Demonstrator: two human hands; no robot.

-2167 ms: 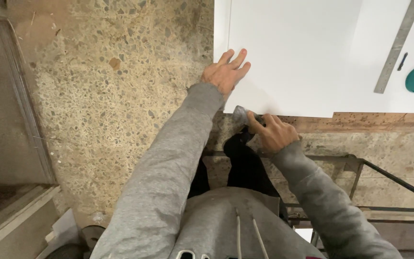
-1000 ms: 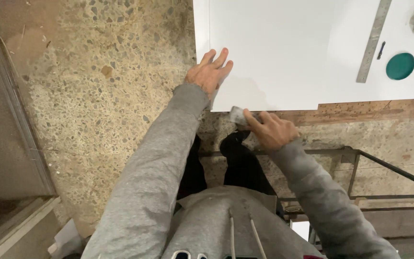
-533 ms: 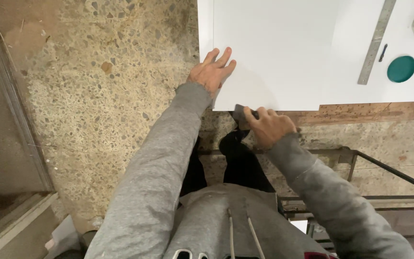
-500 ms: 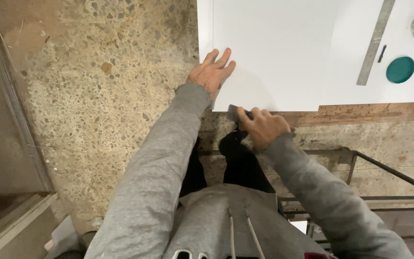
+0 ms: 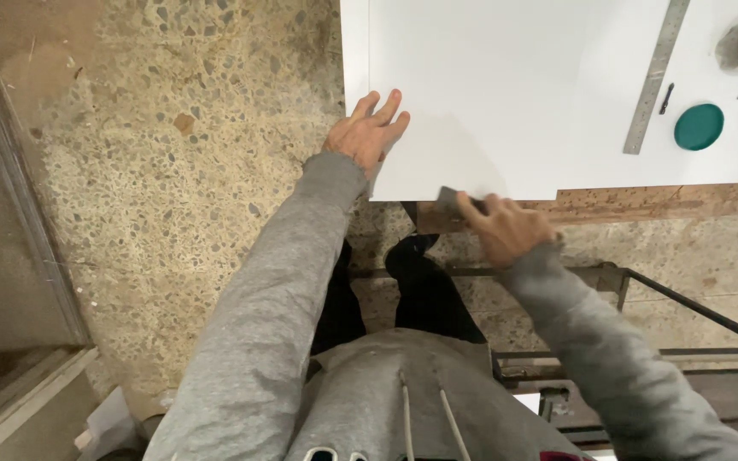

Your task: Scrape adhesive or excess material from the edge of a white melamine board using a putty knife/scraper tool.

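- The left hand point(image 5: 371, 135) is lying flat on the near-left corner of the white panel point(image 5: 506, 94), arm stretched forward, fingers spread wide and holding nothing.
- The right hand point(image 5: 506, 226) is pinching a small grey sanding block point(image 5: 449, 200) against the panel's near edge, elbow bent.
- A metal ruler point(image 5: 655, 77) and a green lid point(image 5: 699, 126) are lying on the worktop's far right.

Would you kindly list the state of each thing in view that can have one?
white panel: lying flat, its near edge overhanging the wooden support.
left hand: open, palm down on the panel's corner.
right hand: closed on a small grey block held against the panel's near edge.
metal ruler: lying flat on the panel.
green lid: lying flat, apart from the ruler.
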